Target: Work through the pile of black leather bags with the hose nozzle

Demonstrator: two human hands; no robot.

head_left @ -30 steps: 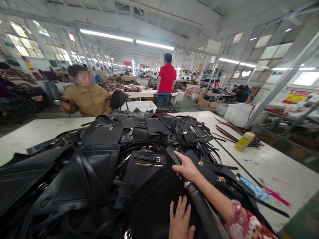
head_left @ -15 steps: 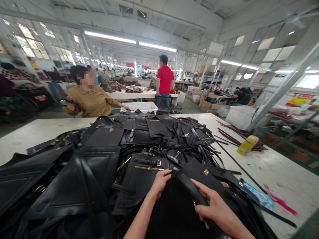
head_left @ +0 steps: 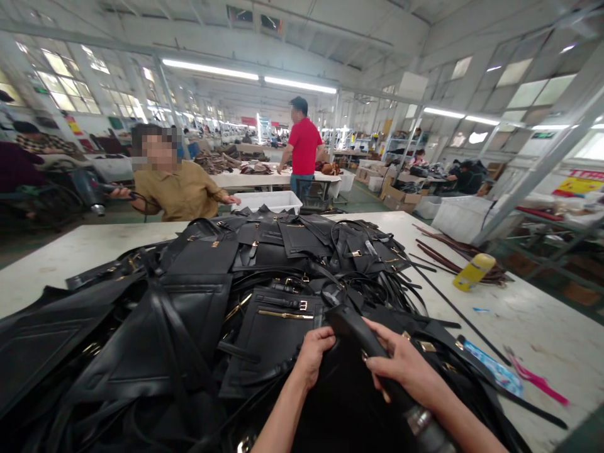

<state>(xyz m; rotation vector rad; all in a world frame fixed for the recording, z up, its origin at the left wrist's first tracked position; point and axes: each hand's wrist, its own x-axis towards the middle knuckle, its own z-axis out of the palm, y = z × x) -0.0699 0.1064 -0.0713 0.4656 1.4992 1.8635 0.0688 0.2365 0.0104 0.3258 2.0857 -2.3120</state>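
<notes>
My left hand [head_left: 317,355] pinches the upper left edge of a black leather bag piece [head_left: 349,402] at the bottom centre. On its right, my right hand [head_left: 396,358] is closed round a thick black strap [head_left: 358,330] that runs down along the piece. Below my right wrist, a metal-ended tool [head_left: 419,418] shows in part; what supports it is hidden. Just beyond my hands lies a black panel [head_left: 278,327] with a gold zip [head_left: 285,314] and a buckle, part of a large heap of black leather pieces [head_left: 198,258].
The white table [head_left: 542,314] bears a yellow bottle [head_left: 474,272], brown straps [head_left: 438,251], a blue packet [head_left: 493,366] and a pink tool [head_left: 538,379]. Across it, a person in tan [head_left: 182,192] holds a heat gun [head_left: 89,189] beside a white bin [head_left: 267,201]. A person in red [head_left: 304,148] stands behind.
My hands and the held piece have shifted slightly. The person in tan has swung the heat gun outward to the left. The person in red has turned and reaches toward a table behind.
</notes>
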